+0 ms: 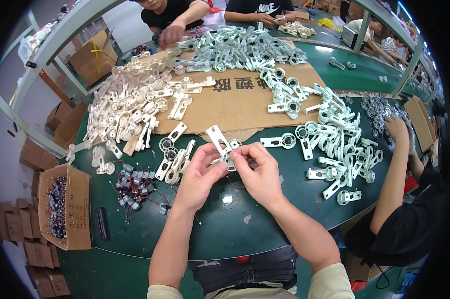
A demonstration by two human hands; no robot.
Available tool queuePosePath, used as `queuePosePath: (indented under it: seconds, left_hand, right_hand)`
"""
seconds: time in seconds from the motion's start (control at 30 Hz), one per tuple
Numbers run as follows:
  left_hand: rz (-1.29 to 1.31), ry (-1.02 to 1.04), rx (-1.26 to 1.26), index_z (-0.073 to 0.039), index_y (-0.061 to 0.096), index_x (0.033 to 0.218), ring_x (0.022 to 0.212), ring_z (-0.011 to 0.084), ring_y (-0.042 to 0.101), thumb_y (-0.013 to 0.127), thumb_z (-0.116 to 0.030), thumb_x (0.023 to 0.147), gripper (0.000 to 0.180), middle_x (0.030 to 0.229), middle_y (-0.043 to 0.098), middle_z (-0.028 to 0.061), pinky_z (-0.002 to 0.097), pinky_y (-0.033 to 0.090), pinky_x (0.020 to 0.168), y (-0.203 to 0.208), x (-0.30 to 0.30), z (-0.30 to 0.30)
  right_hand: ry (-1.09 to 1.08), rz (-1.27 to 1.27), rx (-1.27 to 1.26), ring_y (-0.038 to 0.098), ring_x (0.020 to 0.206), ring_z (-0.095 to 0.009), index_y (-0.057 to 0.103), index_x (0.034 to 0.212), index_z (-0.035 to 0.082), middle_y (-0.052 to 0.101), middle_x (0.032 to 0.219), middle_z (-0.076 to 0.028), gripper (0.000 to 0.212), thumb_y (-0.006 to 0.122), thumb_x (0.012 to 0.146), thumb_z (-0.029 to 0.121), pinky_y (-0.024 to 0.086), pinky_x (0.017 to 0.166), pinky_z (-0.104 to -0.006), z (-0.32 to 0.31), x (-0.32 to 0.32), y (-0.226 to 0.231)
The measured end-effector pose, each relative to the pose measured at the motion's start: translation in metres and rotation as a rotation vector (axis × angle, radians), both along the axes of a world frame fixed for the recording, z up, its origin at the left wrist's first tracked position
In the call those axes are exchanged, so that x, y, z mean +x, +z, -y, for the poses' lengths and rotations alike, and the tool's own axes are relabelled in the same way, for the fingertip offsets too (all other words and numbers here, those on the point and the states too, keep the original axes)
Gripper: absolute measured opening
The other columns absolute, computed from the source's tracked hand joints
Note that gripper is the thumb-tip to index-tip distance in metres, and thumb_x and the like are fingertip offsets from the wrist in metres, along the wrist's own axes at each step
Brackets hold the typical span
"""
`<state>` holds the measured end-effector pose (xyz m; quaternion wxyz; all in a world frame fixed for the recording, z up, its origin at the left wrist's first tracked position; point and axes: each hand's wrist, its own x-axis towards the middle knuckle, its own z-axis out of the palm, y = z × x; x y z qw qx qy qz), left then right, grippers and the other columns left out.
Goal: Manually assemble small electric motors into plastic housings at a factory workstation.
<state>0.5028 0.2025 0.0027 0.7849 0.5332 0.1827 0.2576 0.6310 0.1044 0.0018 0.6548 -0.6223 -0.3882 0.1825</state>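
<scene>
Both of my hands meet at the middle of the table's near side, around one white plastic fan-handle-like housing [217, 138] with a flat slotted arm and a round ring end. My left hand [197, 174] pinches the ring from the left. Opposite it, my right hand [257, 172] presses its thumb on the ring, and a thin dark red wire shows beneath. Left of my left hand lie several similar housings [171, 158] and a heap of small grey motors [135, 185] with red wires. What sits inside the held ring is mostly hidden by my fingers.
Cream housings [130, 99] pile up on the left, pale green ones [334, 124] on the right and at the back [235, 47]. A flattened cardboard sheet [240, 107] lies between. A carton of motors [78, 214] stands left, beside a black bar-shaped object [103, 223]. A co-worker's arm [391, 174] reaches in at right.
</scene>
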Motion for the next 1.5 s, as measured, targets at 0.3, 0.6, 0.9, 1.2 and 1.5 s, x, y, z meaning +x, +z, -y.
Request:
queuePosePath:
  seconds: [0.3, 0.6, 0.9, 1.2, 1.5]
  left_hand:
    - [0.014, -0.035, -0.032, -0.005, 0.048, 0.134, 0.119, 0.0145, 0.054, 0.062, -0.001, 0.095, 0.042, 0.132, 0.054, 0.0078, 0.0296, 0.048, 0.098, 0.002, 0.007, 0.003]
    - [-0.009, -0.001, -0.209, -0.005, 0.049, 0.129, 0.112, 0.0207, 0.062, 0.06, -0.004, 0.098, 0.032, 0.12, 0.061, 0.0097, 0.038, 0.054, 0.098, -0.003, 0.004, 0.007]
    - [0.038, 0.35, 0.069, -0.004, 0.05, 0.129, 0.108, 0.0183, 0.063, 0.056, -0.003, 0.1, 0.03, 0.118, 0.062, 0.008, 0.0351, 0.056, 0.092, -0.001, -0.013, -0.021]
    - [-0.023, 0.11, 0.042, 0.002, 0.058, 0.129, 0.116, 0.0179, 0.061, 0.06, -0.006, 0.099, 0.031, 0.127, 0.063, 0.0095, 0.0334, 0.048, 0.102, -0.009, -0.009, -0.024]
    - [-0.065, 0.064, 0.203, 0.006, 0.057, 0.13, 0.108, 0.0146, 0.063, 0.061, -0.003, 0.098, 0.033, 0.119, 0.067, 0.0094, 0.0293, 0.051, 0.096, -0.003, -0.001, -0.004]
  right_hand:
    - [-0.08, 0.128, 0.027, 0.062, 0.068, -0.013, 0.067, 0.093, -0.001, 0.059, 0.086, -0.008, 0.01, 0.07, 0.091, 0.008, 0.051, 0.061, -0.0268, 0.004, 0.003, 0.001]
    - [0.018, 0.139, -0.035, 0.061, 0.071, -0.014, 0.067, 0.094, -0.001, 0.06, 0.089, -0.007, 0.012, 0.07, 0.092, 0.011, 0.051, 0.065, -0.0278, 0.006, 0.003, -0.002]
    - [0.375, -0.054, -0.267, 0.062, 0.073, -0.009, 0.06, 0.124, 0.003, 0.067, 0.087, -0.005, 0.03, 0.065, 0.097, 0.016, 0.051, 0.064, -0.0273, -0.001, 0.001, -0.014]
    - [0.193, 0.042, -0.134, 0.063, 0.075, -0.009, 0.064, 0.114, 0.0, 0.066, 0.093, -0.006, 0.028, 0.073, 0.089, 0.008, 0.054, 0.07, -0.0256, 0.008, 0.001, 0.007]
    - [0.092, 0.445, -0.156, 0.065, 0.077, -0.025, 0.062, 0.106, 0.002, 0.064, 0.094, -0.012, 0.03, 0.078, 0.081, 0.009, 0.055, 0.069, -0.036, 0.013, 0.0, 0.002]
